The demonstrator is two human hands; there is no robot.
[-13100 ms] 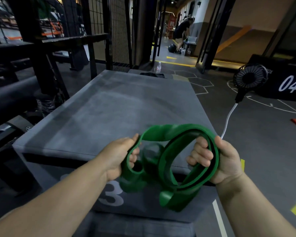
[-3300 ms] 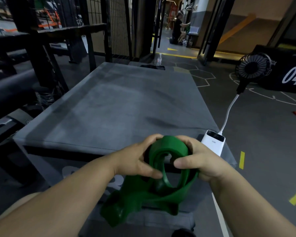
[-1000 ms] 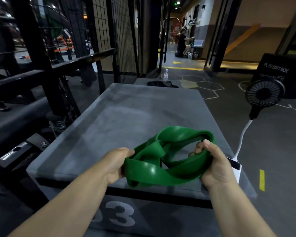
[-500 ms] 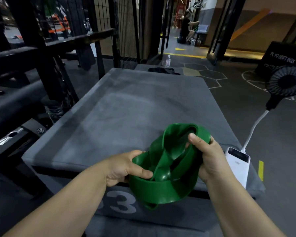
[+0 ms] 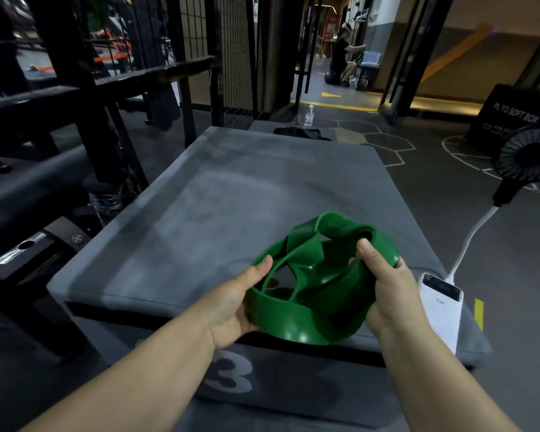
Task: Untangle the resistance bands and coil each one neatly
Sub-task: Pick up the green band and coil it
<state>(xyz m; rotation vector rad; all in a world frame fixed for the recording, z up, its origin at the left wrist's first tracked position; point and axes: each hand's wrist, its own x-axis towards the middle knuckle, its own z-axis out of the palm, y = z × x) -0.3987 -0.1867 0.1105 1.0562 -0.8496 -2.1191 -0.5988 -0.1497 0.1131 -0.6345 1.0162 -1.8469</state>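
- Holding one green resistance band [image 5: 293, 322] between both hands, over the near edge of a grey plyo box [image 5: 215, 213].
- Left hand [image 5: 234, 304] grips the band's left side: thumb on top of the outer loop, fingers curled under it.
- Right hand [image 5: 387, 291] grips the right side, with the thumb pressed down on the upper loops and the fingers wrapped round behind, mostly hidden by the band.
- Band is a loose bundle of several wide loops — one broad outer ring in front, twisted folds crossing inside it, not a flat coil.
- Can't tell if the lowest loop touches the box top or hangs just above it.
- Only one band is in view.
- The box's front face shows a large pale "3" [image 5: 231, 375] below the hands.
- White power bank [image 5: 440, 310] lies on the box's near right corner, just beside the right hand.
- White cable [image 5: 471, 241] runs from the power bank up to a small black fan [image 5: 530, 157] at the right edge of view.
- Black soft box [image 5: 512, 116] marked "PLYO SOFT BOX" stands on the floor behind the fan.
- Dark bundled item [image 5: 296, 132] at the far end of the grey box — too dark to identify; clear water bottle [image 5: 308, 115] stands on the floor beyond it.
- Black metal rack [image 5: 75, 88] on the left.
- Another person [image 5: 340, 57] is crouched far back in the lit corridor.
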